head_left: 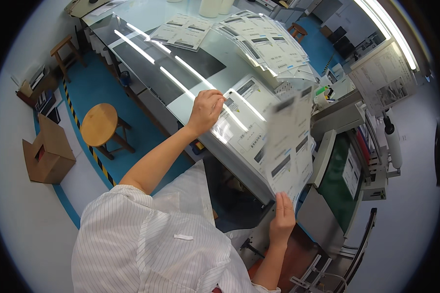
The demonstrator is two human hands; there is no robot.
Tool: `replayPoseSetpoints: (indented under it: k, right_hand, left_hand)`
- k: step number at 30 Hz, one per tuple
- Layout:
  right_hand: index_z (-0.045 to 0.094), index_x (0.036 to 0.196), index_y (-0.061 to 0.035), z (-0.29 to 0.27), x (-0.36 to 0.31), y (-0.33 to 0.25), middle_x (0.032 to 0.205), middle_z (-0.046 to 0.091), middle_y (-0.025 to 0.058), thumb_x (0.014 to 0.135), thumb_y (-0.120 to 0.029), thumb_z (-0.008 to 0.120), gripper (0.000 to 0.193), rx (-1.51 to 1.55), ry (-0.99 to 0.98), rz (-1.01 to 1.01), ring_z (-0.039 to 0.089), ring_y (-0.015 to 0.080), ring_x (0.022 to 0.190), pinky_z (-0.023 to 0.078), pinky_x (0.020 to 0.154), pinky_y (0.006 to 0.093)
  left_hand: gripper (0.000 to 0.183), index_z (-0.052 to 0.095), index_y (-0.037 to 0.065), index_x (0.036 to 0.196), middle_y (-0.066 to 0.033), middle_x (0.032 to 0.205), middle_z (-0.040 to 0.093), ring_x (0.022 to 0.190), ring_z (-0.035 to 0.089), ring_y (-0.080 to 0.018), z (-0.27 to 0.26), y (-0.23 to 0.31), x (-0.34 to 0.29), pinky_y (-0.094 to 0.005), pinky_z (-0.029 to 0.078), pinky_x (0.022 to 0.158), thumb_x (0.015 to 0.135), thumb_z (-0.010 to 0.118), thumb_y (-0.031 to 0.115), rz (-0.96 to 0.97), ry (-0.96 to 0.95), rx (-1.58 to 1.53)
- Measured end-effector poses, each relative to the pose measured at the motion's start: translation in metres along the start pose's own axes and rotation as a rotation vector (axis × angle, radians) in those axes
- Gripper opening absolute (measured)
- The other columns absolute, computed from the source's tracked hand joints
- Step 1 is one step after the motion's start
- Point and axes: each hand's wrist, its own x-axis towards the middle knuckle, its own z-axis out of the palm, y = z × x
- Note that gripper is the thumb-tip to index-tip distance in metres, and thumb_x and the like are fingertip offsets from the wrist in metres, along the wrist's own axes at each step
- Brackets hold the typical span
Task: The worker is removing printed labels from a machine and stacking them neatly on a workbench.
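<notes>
My left hand is closed, its fingers curled together at the left corner of a glossy printed sheet on the glass-topped table. Bright lamp reflections streak that sheet. Lower right, my right hand pinches the near corner of another printed sheet, with its thumb mostly hidden. This second sheet is raised and tilted, and its upper part is smeared by motion. Both carry repeated label-like blocks in black, yellow and blue.
A fanned stack of printed sheets and a smaller pile lie farther back. On the right stands a machine with a green belt. Wooden stool and cardboard box are on the floor at left.
</notes>
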Motion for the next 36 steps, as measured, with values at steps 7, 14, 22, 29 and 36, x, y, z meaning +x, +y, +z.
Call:
replayPoseSetpoints:
  k: [7, 14, 22, 29, 36]
  right_hand:
    - [0.066, 0.115, -0.0040, 0.011, 0.000, 0.003, 0.119, 0.065, 0.0135, 0.080, 0.007, 0.052, 0.039, -0.039, -0.026, -0.036, 0.061, 0.0328, 0.112, 0.045, 0.100, 0.0469]
    - [0.066, 0.115, -0.0047, 0.020, 0.034, -0.001, 0.118, 0.065, 0.0134, 0.080, 0.008, 0.051, 0.041, -0.019, -0.033, -0.032, 0.060, 0.0325, 0.114, 0.045, 0.101, 0.0463]
    - [0.067, 0.114, -0.0083, 0.043, 0.038, 0.025, 0.119, 0.065, 0.0085, 0.079, 0.009, 0.051, 0.042, -0.006, -0.013, -0.021, 0.059, 0.0297, 0.115, 0.041, 0.104, 0.0474]
    - [0.065, 0.119, -0.0069, 0.053, 0.029, 0.013, 0.123, 0.063, 0.0097, 0.077, 0.011, 0.051, 0.048, 0.058, -0.048, 0.048, 0.057, 0.0301, 0.119, 0.041, 0.104, 0.0467]
    - [0.064, 0.121, -0.0082, 0.057, 0.020, 0.012, 0.126, 0.062, 0.0096, 0.080, 0.008, 0.053, 0.046, 0.081, -0.009, 0.146, 0.055, 0.0300, 0.122, 0.039, 0.106, 0.0477]
  left_hand:
    - [0.033, 0.071, 0.001, 0.088, -0.0098, 0.104, 0.065, 0.098, 0.058, -0.0235, -0.021, -0.006, 0.013, -0.0330, 0.043, 0.090, 0.092, 0.057, 0.031, -0.308, -0.358, -0.421]
    - [0.021, 0.067, 0.001, 0.096, -0.0084, 0.099, 0.065, 0.098, 0.058, -0.0175, -0.017, -0.019, 0.011, -0.0310, 0.047, 0.082, 0.088, 0.062, 0.019, -0.402, -0.189, -0.251]
    - [0.036, 0.058, 0.000, 0.125, -0.0127, 0.115, 0.062, 0.105, 0.057, -0.0182, -0.011, -0.011, 0.000, -0.0304, 0.046, 0.091, 0.094, 0.056, 0.019, -0.540, -0.318, -0.371]
    - [0.036, 0.059, -0.002, 0.124, -0.0142, 0.118, 0.063, 0.109, 0.058, -0.0211, 0.007, -0.027, -0.006, -0.0299, 0.043, 0.095, 0.100, 0.049, 0.023, -0.462, -0.241, -0.346]
    - [0.038, 0.057, -0.001, 0.127, -0.0179, 0.124, 0.060, 0.115, 0.056, -0.0271, 0.014, -0.037, -0.010, -0.0332, 0.041, 0.100, 0.101, 0.045, 0.025, -0.368, -0.264, -0.286]
